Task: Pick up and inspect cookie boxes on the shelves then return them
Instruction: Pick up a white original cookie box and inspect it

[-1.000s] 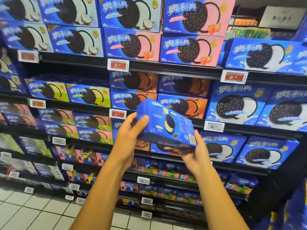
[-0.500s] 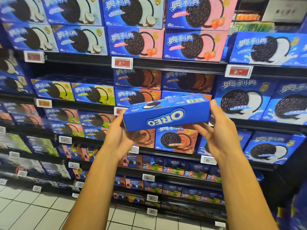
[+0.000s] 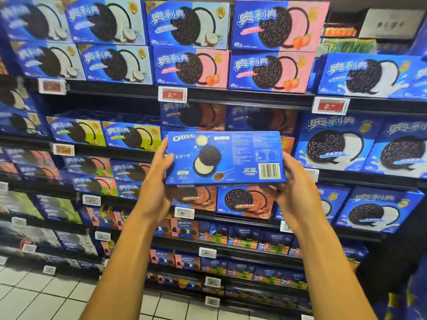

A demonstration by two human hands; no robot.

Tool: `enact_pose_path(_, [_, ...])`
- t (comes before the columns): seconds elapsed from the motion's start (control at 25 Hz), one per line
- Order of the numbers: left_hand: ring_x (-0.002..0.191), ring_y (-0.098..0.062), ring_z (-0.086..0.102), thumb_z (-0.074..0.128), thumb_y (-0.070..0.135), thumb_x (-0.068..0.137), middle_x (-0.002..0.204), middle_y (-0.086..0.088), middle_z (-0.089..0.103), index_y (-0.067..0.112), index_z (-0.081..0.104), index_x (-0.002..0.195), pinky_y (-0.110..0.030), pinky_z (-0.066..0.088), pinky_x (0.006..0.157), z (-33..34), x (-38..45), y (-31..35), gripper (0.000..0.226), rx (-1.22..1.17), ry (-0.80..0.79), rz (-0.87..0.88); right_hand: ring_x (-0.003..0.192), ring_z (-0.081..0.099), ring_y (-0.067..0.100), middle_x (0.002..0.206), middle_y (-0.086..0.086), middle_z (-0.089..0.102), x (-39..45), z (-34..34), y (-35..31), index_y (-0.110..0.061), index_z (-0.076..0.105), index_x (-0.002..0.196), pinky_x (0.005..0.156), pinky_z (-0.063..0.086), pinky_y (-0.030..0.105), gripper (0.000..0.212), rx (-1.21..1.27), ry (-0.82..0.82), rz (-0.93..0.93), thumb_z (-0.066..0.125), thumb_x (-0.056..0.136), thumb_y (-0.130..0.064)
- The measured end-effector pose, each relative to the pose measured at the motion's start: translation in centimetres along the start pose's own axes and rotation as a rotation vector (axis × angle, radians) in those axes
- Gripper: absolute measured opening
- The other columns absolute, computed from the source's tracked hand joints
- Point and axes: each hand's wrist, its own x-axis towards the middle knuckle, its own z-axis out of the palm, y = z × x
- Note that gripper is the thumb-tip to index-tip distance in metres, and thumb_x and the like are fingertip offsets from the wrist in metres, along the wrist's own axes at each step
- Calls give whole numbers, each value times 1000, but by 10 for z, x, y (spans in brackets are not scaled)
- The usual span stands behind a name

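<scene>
While both hands hold it up in front of the shelves [image 3: 242,98], the box [image 3: 224,158] sits level and broad-side on to the camera, and that looks deliberate: this is the printed back, with the barcode near the right hand and the fine text panel above it, so the inspecting step is in hand. It hangs clear of the shelf edge, touching no other box, between the two hands.

Look at the grip. The left hand [image 3: 157,181] clamps the left short end, thumb laid over the front face by the logo, the other fingers behind and out of sight. The right hand [image 3: 298,183] cups the lower right corner, thumb along the right edge just beside the barcode, fingers curled under and behind. Holding by the ends keeps the print uncovered for reading, I'd judge.

Both forearms rise from below and converge, wrists cocked back, so the box tips slightly toward the eyes.

Just behind the box, past the hands, sit chocolate boxes [image 3: 245,199], which suggests its slot is in that row; I can't see the gap itself. A price tag [image 3: 172,94] hangs above the left hand. Returning it comes next, likely a short push forward.
</scene>
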Motion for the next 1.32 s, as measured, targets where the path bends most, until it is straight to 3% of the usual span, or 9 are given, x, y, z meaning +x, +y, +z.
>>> enact_pose_path(0.16, [101,-17,71,51,15,92,120,3,71,26,40,146,-29,59,75,-6,-2,-8,56,21,28,139,94,69,14,110,-1,75,1,-3,10,-26,65,123,74,51,35,25,17,-10,-45,53,101,-32])
enact_pose_path(0.36, [103,-17,71,48,15,91,121,5,71,27,41,143,-28,59,75,-12,1,-13,54,-3,10,171,85,70,9,105,-6,75,4,-4,14,-27,66,121,63,52,24,26,60,-21,-101,59,97,-32])
enact_pose_path(0.6, [110,-20,67,45,23,96,128,-1,66,22,37,149,-31,59,80,-19,12,-21,54,-19,18,170,102,71,20,120,2,72,8,-4,13,-24,53,138,77,56,29,53,56,-186,-171,66,87,-20])
enact_pose_path(0.76, [113,-15,66,54,30,98,130,5,65,27,44,144,-38,58,87,-24,22,-37,47,143,69,32,108,71,17,120,-7,73,6,7,6,-25,58,133,79,58,28,58,12,-78,-321,76,79,-17])
enact_pose_path(0.84, [105,-5,68,61,40,91,118,14,71,28,51,135,-31,57,81,-23,27,-47,47,222,72,-96,105,71,12,119,-13,72,1,17,6,-33,57,131,78,58,26,65,-21,-46,-400,84,73,-21])
enact_pose_path(0.92, [94,-7,72,57,40,91,108,7,75,23,59,121,-27,58,69,-18,32,-58,35,212,16,-170,110,68,10,125,-15,67,-6,26,10,-44,56,130,82,57,26,72,-111,-102,-425,88,66,-35])
enact_pose_path(1.04, [79,-12,73,48,26,101,101,-6,73,14,62,111,-26,58,59,-12,43,-69,21,171,99,-216,125,59,10,139,-16,58,-18,35,14,-57,51,134,95,54,33,75,-287,-327,-400,85,68,-48])
enact_pose_path(1.2, [98,-27,71,46,23,105,113,-12,72,8,63,119,-45,61,79,-6,50,-73,27,156,66,-259,135,49,9,146,-17,49,-27,43,17,-43,43,146,100,45,18,79,-396,-462,-425,82,79,-33])
enact_pose_path(1.32, [94,-29,67,48,31,104,111,-17,70,6,63,120,-41,58,70,-2,49,-70,32,153,47,-256,133,50,10,141,-21,50,-31,47,15,-35,46,146,98,44,15,81,-405,-451,-450,84,75,-26])
